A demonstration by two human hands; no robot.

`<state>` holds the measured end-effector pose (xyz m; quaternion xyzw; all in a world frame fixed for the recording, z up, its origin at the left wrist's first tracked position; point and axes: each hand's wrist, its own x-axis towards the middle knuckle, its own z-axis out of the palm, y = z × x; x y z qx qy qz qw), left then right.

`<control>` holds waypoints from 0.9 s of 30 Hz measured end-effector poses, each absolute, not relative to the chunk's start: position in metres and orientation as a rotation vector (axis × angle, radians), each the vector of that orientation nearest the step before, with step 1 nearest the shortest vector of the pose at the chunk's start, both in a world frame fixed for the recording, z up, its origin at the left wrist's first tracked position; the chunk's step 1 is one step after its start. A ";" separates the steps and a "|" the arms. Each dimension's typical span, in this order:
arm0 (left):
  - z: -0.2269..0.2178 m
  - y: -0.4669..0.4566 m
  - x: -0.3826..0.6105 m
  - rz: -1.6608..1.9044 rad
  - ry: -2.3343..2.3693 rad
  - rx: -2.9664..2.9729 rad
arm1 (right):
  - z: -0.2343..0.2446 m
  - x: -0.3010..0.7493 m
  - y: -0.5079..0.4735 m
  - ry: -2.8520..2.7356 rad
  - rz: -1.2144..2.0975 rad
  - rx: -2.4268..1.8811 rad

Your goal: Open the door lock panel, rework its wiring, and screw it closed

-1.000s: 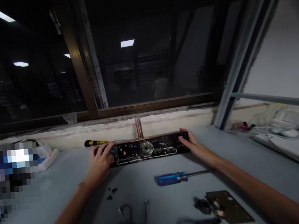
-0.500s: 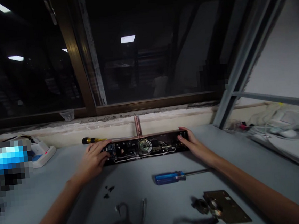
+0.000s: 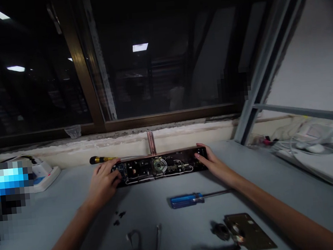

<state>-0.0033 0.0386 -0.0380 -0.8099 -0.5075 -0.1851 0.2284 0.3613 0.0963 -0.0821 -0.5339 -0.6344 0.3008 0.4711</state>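
Observation:
A long, narrow black housing (image 3: 143,170) with its inside facing me lies across the back of the table. It bears a small circuit board at the left, a round metal part in the middle and white wires. My left hand (image 3: 104,179) grips its left end, fingers over the top edge and thumb on the inner face. Around the right end my right hand (image 3: 212,160) is closed, thumb on the face. A blue-handled screwdriver (image 3: 186,200) rests in front of the housing. Behind it a yellow-and-black screwdriver (image 3: 98,159) is partly hidden.
Small black pieces (image 3: 118,218) lie front left, near loose cables (image 3: 138,238). At front right is a brown plate (image 3: 253,230) with a round part beside it. A copper-coloured tube (image 3: 151,143) stands behind the housing. A power strip (image 3: 47,178) sits left, tangled cables (image 3: 299,144) right.
The whole view has shifted slightly, so things appear a little further left. Both hands keep their hold on the housing, which has barely moved.

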 end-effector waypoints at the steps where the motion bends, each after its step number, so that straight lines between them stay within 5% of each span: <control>1: -0.038 0.039 -0.002 -0.516 -1.405 -2.221 | -0.083 0.361 0.097 -1.555 0.738 -1.306; 27: -0.036 0.027 0.008 -0.280 -1.273 -2.143 | -0.082 0.362 0.095 -1.542 0.718 -1.304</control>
